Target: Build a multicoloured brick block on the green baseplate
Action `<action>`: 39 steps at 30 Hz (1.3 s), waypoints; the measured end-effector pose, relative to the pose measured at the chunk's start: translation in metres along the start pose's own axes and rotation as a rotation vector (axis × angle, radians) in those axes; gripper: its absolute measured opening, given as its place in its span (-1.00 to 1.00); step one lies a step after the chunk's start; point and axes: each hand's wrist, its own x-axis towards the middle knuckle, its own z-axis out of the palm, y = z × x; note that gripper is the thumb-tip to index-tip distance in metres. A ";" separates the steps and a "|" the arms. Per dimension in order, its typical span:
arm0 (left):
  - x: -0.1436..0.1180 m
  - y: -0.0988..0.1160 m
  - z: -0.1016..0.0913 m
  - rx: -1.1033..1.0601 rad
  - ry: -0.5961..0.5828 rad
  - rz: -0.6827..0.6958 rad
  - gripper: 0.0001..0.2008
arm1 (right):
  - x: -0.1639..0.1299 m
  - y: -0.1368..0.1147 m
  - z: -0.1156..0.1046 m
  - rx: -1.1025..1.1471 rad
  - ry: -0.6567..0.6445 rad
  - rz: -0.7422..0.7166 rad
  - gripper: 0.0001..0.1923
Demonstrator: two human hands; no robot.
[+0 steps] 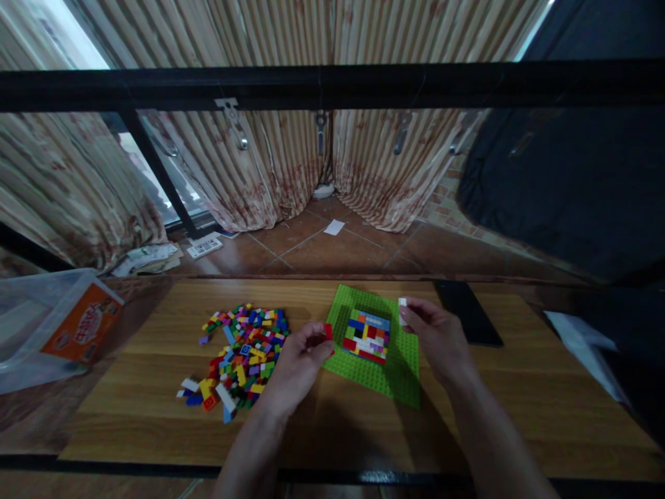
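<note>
**A:** Far left on your surface [364, 423], log a clear plastic bin [31, 326] with an orange-labelled box [83, 322] inside it. Neither of your hands is near it.

**B:** Noted. Next item over?

**A:** Loose brick pile [242, 350], mixed colours, spread flat on the wood. Your left hand [296, 364] sits just beside its right edge. Thumb and fingertips are pinched shut on a small red brick [328, 331], held up off the surface at the left border of the green baseplate [400, 374].

**B:** And on the plate itself?

**A:** A square multicolour block of bricks [366, 336], pressed onto the plate near its middle: blue, red, yellow, white and purple rows visible. Your right hand [436, 336] is over the plate's right side, fingers closed on a small white brick [402, 311]. Hands are apart, one on each flank of the build, neither touching it.

**B:** Step in hand?

**A:** My reading: both pieces are picked, placement not yet made. You are at the carry-to-build stage.

**B:** What does the next move need?

**A:** Judgement only: choose an open spot on the block, square the brick to the stud grid, press straight down. The plate lies loose, so the other hand may have to steady it.

**B:** Anything further right?

**A:** A dark flat slab, possibly a phone [467, 312], lying beyond your right hand. White paper [582, 343] at the far right edge.
</note>
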 end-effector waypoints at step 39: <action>-0.001 -0.007 0.000 0.176 -0.038 0.089 -0.83 | 0.012 0.026 0.044 -0.470 -0.243 -0.156 -0.79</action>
